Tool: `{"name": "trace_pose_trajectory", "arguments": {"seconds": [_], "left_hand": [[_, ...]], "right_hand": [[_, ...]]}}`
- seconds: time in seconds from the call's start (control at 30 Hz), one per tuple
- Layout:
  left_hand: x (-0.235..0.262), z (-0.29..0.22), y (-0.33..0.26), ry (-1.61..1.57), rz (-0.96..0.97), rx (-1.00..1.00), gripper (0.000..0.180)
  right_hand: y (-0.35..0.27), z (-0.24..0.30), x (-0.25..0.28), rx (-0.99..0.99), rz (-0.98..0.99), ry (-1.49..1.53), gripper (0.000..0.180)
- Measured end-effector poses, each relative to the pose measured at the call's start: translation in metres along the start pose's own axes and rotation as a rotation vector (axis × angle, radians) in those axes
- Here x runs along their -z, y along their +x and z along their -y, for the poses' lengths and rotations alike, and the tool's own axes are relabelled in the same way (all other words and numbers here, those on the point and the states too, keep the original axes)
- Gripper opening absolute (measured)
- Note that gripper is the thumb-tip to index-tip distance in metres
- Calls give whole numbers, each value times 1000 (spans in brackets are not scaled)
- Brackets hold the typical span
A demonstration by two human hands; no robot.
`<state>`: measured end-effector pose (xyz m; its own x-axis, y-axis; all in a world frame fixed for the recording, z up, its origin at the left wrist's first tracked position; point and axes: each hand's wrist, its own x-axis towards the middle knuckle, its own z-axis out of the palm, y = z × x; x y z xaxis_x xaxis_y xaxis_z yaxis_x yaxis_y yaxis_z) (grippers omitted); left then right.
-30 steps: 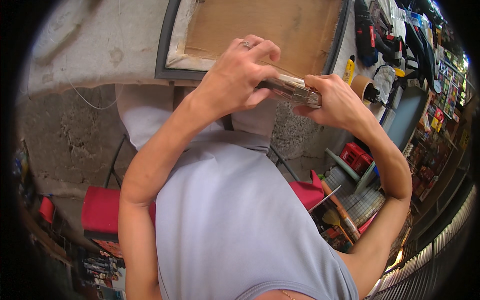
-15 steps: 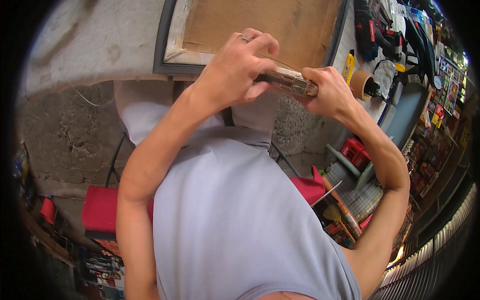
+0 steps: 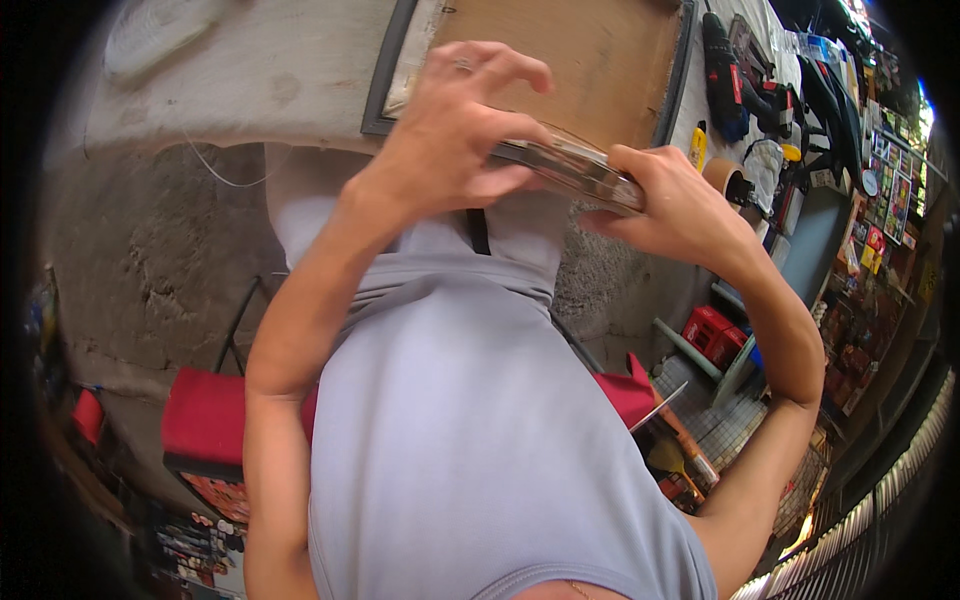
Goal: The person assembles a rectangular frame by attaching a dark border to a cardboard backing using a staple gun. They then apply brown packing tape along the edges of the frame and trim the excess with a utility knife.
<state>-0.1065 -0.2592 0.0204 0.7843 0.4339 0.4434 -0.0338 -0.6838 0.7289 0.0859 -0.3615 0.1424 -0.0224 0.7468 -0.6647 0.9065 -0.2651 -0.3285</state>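
Slanting its long axis rightward from the near edge of the dark frame (image 3: 387, 72), a slim, boxy metal tool (image 3: 580, 174) is pinched at its left end by the left hand (image 3: 450, 130) (spare fingers loosely curled) and clasped at its right by the right hand (image 3: 685, 210). Smooth brown board (image 3: 585, 60) is enclosed by the frame.

No legible text. Drill (image 3: 718, 65): red patch on the body, lettering not resolvable. Wall pictures (image 3: 890, 182): many small coloured panels, any captions too tiny. Red-and-yellow sign (image 3: 874, 248): patches of colour, wording blurred. Dial (image 3: 869, 183): pale round face, figures can't be made out. Red crate (image 3: 706, 334): any print on its sides too small to read.
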Motion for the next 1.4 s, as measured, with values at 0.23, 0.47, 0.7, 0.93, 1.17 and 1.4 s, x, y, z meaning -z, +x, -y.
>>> {"name": "trace_pose_trajectory", "arguments": {"seconds": [0.23, 0.47, 0.7, 0.93, 1.17, 1.4], "left_hand": [[37, 32, -29, 93, 11, 89, 36], [27, 45, -37, -152, -67, 125, 37], [26, 48, -40, -191, -76, 110, 35], [23, 50, -42, -176, -70, 128, 35], [29, 47, -40, -149, -21, 113, 41], [69, 45, -32, -147, -219, 306, 47]], "right_hand": [[48, 36, -6, -12, 45, -1, 41], [60, 39, -8, -24, 87, -7, 41], [62, 41, -13, -36, 61, -31, 37], [71, 33, -24, -75, 13, -10, 28], [64, 30, -29, 53, -153, -11, 25], [-19, 18, 1, -17, -54, 254, 42]]}}
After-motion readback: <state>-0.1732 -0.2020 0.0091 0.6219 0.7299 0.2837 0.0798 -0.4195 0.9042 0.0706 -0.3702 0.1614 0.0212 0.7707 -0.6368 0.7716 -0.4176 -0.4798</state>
